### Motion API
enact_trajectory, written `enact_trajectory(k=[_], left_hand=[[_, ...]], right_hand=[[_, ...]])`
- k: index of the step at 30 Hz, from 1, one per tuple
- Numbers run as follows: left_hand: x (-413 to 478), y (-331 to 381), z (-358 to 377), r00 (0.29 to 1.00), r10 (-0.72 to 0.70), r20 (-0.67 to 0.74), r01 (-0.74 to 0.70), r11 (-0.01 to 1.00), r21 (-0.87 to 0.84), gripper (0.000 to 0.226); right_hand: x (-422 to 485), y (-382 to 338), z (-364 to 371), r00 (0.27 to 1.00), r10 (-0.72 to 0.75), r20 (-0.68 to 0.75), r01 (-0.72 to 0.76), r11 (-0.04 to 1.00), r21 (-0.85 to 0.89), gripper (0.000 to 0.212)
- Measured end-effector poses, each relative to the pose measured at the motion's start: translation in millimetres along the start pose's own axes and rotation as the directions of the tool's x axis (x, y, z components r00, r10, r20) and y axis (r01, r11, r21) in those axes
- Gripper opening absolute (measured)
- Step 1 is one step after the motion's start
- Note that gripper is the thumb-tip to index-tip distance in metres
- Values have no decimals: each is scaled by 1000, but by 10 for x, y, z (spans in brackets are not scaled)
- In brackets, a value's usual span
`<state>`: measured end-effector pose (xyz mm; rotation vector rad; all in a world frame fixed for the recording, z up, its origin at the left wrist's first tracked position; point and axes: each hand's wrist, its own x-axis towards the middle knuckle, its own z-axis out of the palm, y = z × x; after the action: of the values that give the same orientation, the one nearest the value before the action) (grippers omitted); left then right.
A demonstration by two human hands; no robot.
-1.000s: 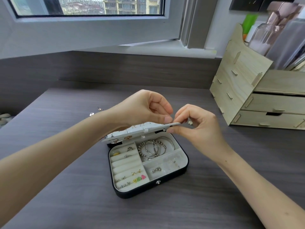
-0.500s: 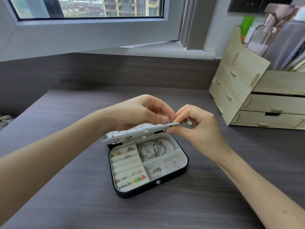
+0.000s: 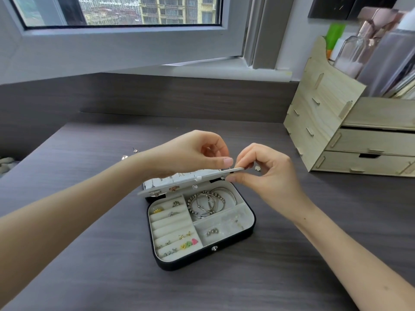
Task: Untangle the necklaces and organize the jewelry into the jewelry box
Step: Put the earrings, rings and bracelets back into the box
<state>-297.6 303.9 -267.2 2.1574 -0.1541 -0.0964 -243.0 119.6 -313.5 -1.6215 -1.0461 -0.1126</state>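
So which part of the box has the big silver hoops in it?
The back right compartment, just under the lifted flap. It alone holds the bangles; the rest hold only small pieces.

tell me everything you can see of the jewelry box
The jewelry box is a black, round-cornered case with a silver snap in front, lying open on the desk. Its pale lining holds ring rolls with earrings and rings, a compartment of silver bangles and two with tiny pieces. The right hand pinches its white earring panel, held nearly flat over the back.

One head-worn view looks forward and down, close over the counter (image 3: pixel 89 277), toward the window (image 3: pixel 125 12).
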Motion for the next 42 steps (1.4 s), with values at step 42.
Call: enact_trajectory(k=[42], left_hand=[[195,-65,-264,912,11,-410,161,909,383,18]], right_hand=[[660,201,-236,964,265,-35,-264,922,-283,10]])
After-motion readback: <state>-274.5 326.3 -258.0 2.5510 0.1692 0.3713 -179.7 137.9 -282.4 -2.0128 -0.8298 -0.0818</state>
